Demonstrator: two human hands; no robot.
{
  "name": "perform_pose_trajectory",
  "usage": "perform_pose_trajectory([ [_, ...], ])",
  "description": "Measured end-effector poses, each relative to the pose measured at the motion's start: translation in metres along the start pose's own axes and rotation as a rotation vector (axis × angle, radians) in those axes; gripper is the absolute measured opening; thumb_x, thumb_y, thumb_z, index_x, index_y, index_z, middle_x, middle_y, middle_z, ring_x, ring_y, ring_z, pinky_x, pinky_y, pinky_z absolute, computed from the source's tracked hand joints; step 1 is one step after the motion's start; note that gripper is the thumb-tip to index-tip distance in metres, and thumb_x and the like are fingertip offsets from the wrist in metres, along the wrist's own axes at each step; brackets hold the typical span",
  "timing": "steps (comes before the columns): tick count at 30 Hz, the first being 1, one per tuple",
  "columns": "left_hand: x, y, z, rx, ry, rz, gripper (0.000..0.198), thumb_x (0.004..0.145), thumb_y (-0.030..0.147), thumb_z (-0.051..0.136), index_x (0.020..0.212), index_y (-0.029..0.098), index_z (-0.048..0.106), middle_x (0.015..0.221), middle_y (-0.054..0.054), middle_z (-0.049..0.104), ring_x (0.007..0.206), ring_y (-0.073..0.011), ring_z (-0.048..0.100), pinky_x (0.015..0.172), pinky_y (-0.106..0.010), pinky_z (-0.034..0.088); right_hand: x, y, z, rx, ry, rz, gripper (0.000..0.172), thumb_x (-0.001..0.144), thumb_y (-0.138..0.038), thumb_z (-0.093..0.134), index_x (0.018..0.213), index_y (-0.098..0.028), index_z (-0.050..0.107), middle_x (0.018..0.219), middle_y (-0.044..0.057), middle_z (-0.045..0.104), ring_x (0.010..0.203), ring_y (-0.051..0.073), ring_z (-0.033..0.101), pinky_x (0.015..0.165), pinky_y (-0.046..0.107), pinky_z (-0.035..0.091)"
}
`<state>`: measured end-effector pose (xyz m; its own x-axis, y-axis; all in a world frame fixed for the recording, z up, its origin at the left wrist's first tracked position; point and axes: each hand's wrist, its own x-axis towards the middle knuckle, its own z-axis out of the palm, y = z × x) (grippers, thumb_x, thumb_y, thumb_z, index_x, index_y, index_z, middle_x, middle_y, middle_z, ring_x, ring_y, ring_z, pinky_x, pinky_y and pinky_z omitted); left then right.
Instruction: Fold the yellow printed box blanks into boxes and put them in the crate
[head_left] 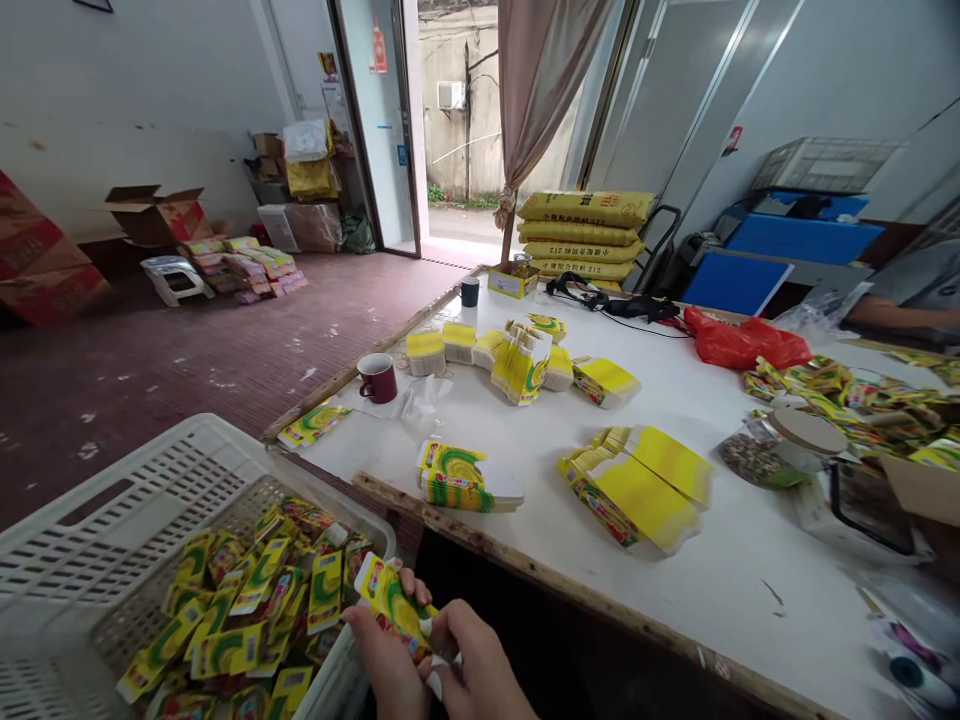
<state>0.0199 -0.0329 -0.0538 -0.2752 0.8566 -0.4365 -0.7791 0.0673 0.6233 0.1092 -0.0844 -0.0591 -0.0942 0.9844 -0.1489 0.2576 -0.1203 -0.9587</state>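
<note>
Head view: left hand [391,672] is grasping a small yellow-and-green cardboard carton [391,603] beside the white plastic basket [232,440]; right hand [476,655] is pinching its near end, apparently closing it. Next move is seemingly calling for steadying left, tucking right.

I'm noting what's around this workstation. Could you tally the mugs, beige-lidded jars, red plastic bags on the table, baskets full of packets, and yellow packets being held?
Mugs: 2 (dark red mug, dark mug)
Beige-lidded jar: 1
Red plastic bag: 1
White basket of packets: 1
Held yellow packet: 1
Total: 6
</note>
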Motion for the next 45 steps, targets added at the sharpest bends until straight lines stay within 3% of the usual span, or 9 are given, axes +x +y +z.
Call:
perform_pose_trajectory([
  [4,-0.001,-0.003,-0.002,0.005,-0.039,-0.038,0.090,0.033,0.098,0.066,0.079,0.022,0.057,0.064,0.002,0.052,0.060,-0.0168,0.054,0.051,-0.027,0.048,0.002,-0.010,-0.008,0.215,-0.044,0.087,0.033,0.062,-0.009,0.066,0.087,-0.022,0.049,0.073,-0.007,0.044,0.066,0.011,0.037,0.058,0.022,0.031],
  [8,-0.006,-0.005,-0.003,0.068,-0.039,-0.006,0.090,0.037,0.095,0.070,0.087,0.021,0.066,0.072,-0.001,0.062,0.070,-0.0205,0.060,0.056,-0.028,0.052,0.005,-0.009,-0.020,0.180,0.066,-0.016,0.019,0.072,-0.019,0.066,0.088,-0.020,0.054,0.077,-0.004,0.050,0.069,0.012,0.042,0.063,0.025,0.035],
  [10,-0.008,-0.005,-0.004,0.104,-0.012,0.004,0.081,0.040,0.085,0.080,0.090,0.021,0.069,0.080,-0.002,0.068,0.077,-0.0202,0.063,0.061,-0.026,0.054,0.006,-0.007,-0.026,0.188,0.117,-0.072,0.015,0.080,-0.029,0.064,0.088,-0.019,0.056,0.079,-0.002,0.053,0.072,0.014,0.044,0.067,0.026,0.039],
  [14,-0.010,-0.006,-0.007,0.168,0.012,-0.047,0.064,0.043,0.057,0.096,0.089,0.019,0.073,0.087,-0.003,0.074,0.079,-0.0193,0.067,0.068,-0.026,0.057,0.010,-0.001,-0.033,0.288,0.129,-0.095,0.029,0.086,-0.048,0.063,0.086,-0.019,0.056,0.078,0.000,0.054,0.071,0.015,0.046,0.066,0.027,0.041],
  [18,-0.006,-0.006,-0.008,0.199,0.005,-0.013,0.062,0.040,0.055,0.097,0.082,0.017,0.073,0.075,-0.002,0.073,0.067,-0.0172,0.066,0.062,-0.026,0.056,0.012,0.008,-0.031,0.349,0.115,-0.112,0.038,0.088,-0.056,0.063,0.088,-0.018,0.058,0.078,0.000,0.055,0.069,0.014,0.046,0.065,0.027,0.040],
  [28,-0.007,-0.019,-0.007,0.332,-0.078,-0.061,0.063,0.051,0.065,0.089,0.089,0.015,0.078,0.085,-0.008,0.078,0.077,-0.0249,0.072,0.065,-0.031,0.059,0.021,0.012,-0.029,0.439,0.222,-0.077,0.039,0.083,-0.056,0.068,0.085,-0.019,0.055,0.077,-0.002,0.053,0.068,0.012,0.043,0.064,0.026,0.039],
  [36,-0.004,-0.031,-0.017,0.357,0.002,-0.033,0.060,0.049,0.067,0.089,0.078,0.017,0.075,0.072,-0.003,0.073,0.062,-0.0192,0.066,0.057,-0.029,0.056,0.022,0.010,-0.027,0.470,0.246,-0.037,0.044,0.075,-0.059,0.072,0.077,-0.021,0.051,0.069,-0.004,0.046,0.063,0.012,0.038,0.060,0.025,0.035],
  [42,0.000,-0.020,-0.015,0.316,-0.076,-0.018,0.058,0.057,0.064,0.088,0.090,0.018,0.076,0.091,-0.005,0.077,0.084,-0.0208,0.070,0.071,-0.026,0.057,0.021,0.013,-0.030,0.443,0.194,-0.032,0.036,0.075,-0.050,0.074,0.079,-0.020,0.055,0.069,-0.004,0.048,0.064,0.012,0.040,0.060,0.024,0.036],
  [45,0.003,-0.013,-0.016,0.332,-0.048,0.014,0.057,0.053,0.059,0.092,0.088,0.017,0.076,0.082,-0.003,0.076,0.076,-0.0188,0.068,0.067,-0.025,0.056,0.020,0.015,-0.029,0.428,0.166,-0.033,0.033,0.076,-0.048,0.073,0.077,-0.019,0.055,0.067,-0.004,0.048,0.063,0.011,0.040,0.059,0.024,0.036],
])
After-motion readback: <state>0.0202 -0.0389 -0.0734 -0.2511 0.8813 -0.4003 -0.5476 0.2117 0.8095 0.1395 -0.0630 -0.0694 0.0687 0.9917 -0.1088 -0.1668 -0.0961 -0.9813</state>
